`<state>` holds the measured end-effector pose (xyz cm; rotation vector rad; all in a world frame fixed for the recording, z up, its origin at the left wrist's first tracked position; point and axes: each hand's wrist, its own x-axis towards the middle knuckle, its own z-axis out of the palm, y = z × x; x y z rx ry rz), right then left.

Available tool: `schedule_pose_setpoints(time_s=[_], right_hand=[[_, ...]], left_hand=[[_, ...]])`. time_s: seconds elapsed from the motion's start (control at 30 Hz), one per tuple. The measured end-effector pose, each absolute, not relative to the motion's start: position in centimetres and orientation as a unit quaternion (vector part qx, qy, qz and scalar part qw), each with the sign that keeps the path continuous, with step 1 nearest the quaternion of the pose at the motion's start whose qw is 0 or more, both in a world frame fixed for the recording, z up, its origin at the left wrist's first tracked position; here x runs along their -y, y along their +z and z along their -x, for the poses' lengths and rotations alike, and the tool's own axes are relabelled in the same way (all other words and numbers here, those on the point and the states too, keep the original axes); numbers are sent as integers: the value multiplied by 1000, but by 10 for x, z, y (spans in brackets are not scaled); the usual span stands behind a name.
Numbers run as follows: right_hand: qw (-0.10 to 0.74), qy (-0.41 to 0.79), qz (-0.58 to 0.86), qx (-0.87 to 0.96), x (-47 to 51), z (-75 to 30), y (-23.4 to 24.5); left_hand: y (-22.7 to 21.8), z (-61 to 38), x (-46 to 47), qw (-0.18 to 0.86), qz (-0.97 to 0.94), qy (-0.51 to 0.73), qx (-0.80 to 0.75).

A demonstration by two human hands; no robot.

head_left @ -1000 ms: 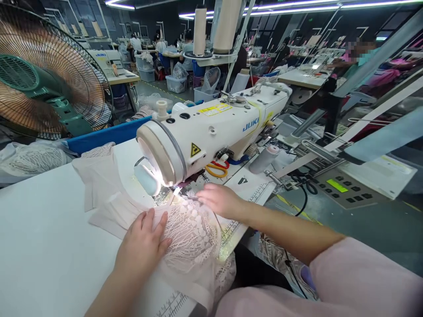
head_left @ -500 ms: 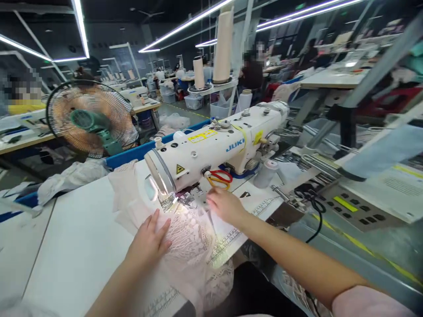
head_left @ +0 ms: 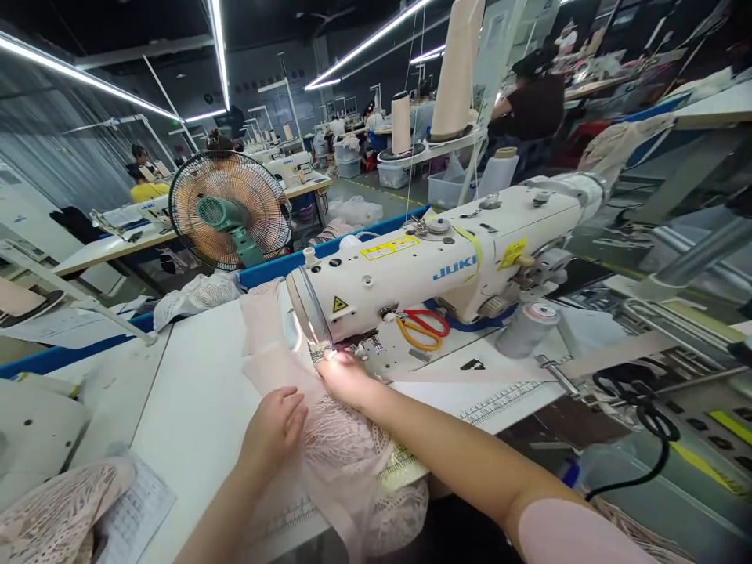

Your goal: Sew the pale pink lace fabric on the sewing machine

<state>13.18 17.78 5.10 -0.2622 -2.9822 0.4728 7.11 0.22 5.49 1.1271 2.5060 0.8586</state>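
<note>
A pale pink lace garment (head_left: 341, 439) lies on the machine bed, with its sheer panel reaching up toward the needle. My left hand (head_left: 275, 427) rests on it at the left, fingers curled together against the cloth. Right at the needle area of the white sewing machine (head_left: 405, 270), my right hand (head_left: 348, 380) has its fingers pinched together. Lamp glare and the hand itself hide what is between those fingertips. Scissors with a red and a yellow handle (head_left: 424, 329) lie on the bed to the right of my right hand.
A grey thread cone (head_left: 529, 329) stands right of the machine arm. Beige thread cones (head_left: 455, 70) are on a stand behind. A fan (head_left: 229, 210) faces the table from beyond the blue edge. More lace (head_left: 64, 501) and a paper sheet (head_left: 138, 501) lie at left.
My right hand has moved left, from near the scissors to the needle area. The left hand's spread fingers have curled in. The view has turned to the right-hand scene shifting rightward.
</note>
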Motion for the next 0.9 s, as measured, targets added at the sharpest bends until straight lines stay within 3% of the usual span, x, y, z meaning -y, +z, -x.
schedule_pose_setpoints(time_s=[0.17, 0.37, 0.7, 0.9], right_hand=[[86, 150, 49, 984, -181, -134, 42], [125, 150, 19, 980, -187, -134, 41], [108, 161, 18, 981, -190, -135, 42], [80, 154, 68, 983, -188, -134, 48]], left_hand=[[54, -55, -48, 258, -258, 397, -842], [51, -37, -79, 388, -145, 427, -804], [46, -39, -69, 351, -88, 546, -756], [44, -38, -65, 371, -91, 555, -739]])
